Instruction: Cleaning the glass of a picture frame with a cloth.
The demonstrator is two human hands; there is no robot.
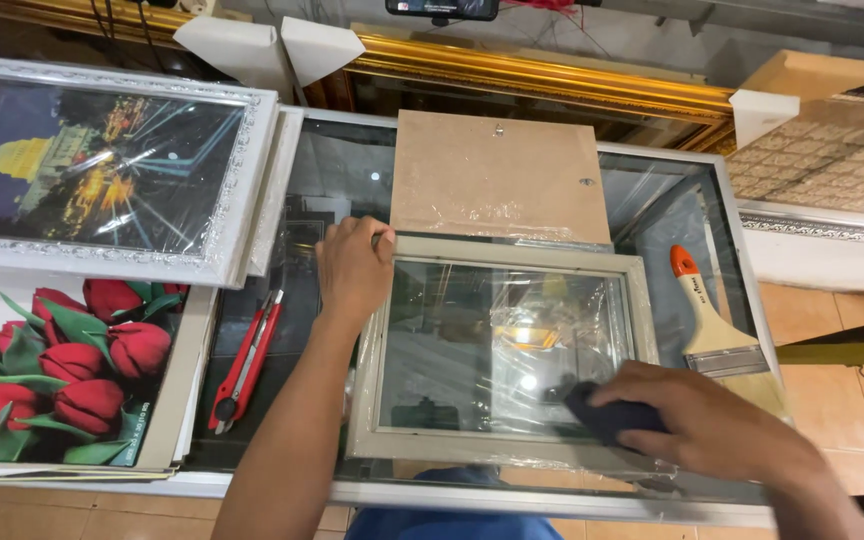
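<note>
the pale wooden picture frame [512, 262] is lying flat on the glass-topped table [742, 215], close to the table's near edge and slightly right of its middle, with its glass pane facing up and loose clear plastic film showing around its borders. the left hand [354, 268] is pressing down on the frame's far left corner, its grip closed over that corner with the fingers curled against the wood. the right hand [697, 420] is resting on the pane at the frame's near right corner, its grip clamped on a dark blue cloth [607, 415] that is touching the glass. a brown backing board [497, 175] is lying just beyond the frame's far rail, toward the table's far edge, partly covered by plastic film. a paint brush [714, 325] with an orange and pale wooden handle is lying along the table's right edge, just beside the frame but apart from it. a red utility knife [244, 362] is lying on the glass to the left of the frame, near the left forearm. at the table's left edge, a white ornate framed night picture [102, 170] is resting on top of other frames, and a print of red tulips [52, 370] is lying at the near left corner. gold moulding [542, 72] is running behind the table's far edge.
</note>
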